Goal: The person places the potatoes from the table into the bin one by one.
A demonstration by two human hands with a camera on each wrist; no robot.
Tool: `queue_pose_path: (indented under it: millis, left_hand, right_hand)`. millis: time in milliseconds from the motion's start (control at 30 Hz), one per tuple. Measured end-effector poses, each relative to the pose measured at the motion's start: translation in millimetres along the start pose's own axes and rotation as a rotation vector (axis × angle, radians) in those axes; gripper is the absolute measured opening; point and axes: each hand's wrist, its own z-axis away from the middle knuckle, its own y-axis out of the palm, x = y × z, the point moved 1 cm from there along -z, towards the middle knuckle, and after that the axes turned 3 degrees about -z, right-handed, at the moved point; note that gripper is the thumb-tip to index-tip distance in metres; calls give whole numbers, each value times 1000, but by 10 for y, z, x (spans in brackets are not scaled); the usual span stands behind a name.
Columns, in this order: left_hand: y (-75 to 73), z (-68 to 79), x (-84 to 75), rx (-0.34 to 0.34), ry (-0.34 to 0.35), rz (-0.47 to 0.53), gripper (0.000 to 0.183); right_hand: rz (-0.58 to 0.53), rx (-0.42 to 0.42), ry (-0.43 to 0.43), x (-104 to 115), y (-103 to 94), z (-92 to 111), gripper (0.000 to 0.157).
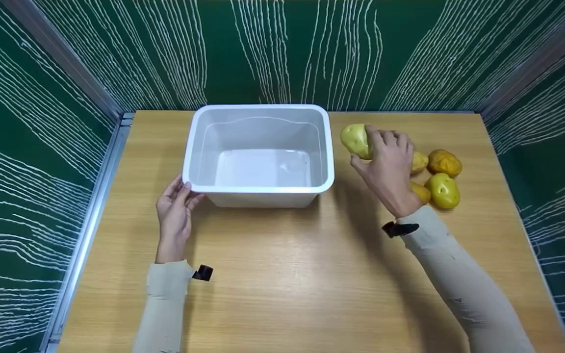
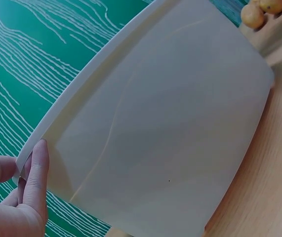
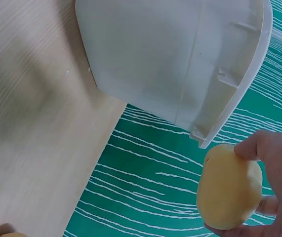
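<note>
A white plastic bin (image 1: pixel 258 198) with an open top stands toward the back of the table, and its inside shows bare. At the bin's front left corner my left hand (image 1: pixel 174 211) pinches the rim between thumb and fingers, as the left wrist view also shows (image 2: pixel 32 182). To the right of the bin my right hand (image 1: pixel 389 164) grips a yellow potato (image 1: pixel 355 139). In the right wrist view that potato (image 3: pixel 228 187) is held up beside the bin's rim, thumb on one side and fingers on the other.
Several more potatoes lie on the right of the wooden table (image 1: pixel 282 274), among them a brownish one (image 1: pixel 445 163) and a yellow one (image 1: pixel 443 191); others are partly hidden behind my right hand. Green walls (image 1: pixel 268 54) with white lines enclose the table at the back and sides.
</note>
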Motion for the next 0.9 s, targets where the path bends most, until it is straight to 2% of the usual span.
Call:
queue_pose_path:
  millis: [333, 900]
  left_hand:
    - [-3, 21, -13, 35, 21, 17, 48]
    - [13, 6, -32, 5, -11, 18, 48]
  right_hand:
    - [-2, -47, -63, 102, -16, 5, 65]
    - [-27, -35, -90, 301, -38, -10, 66]
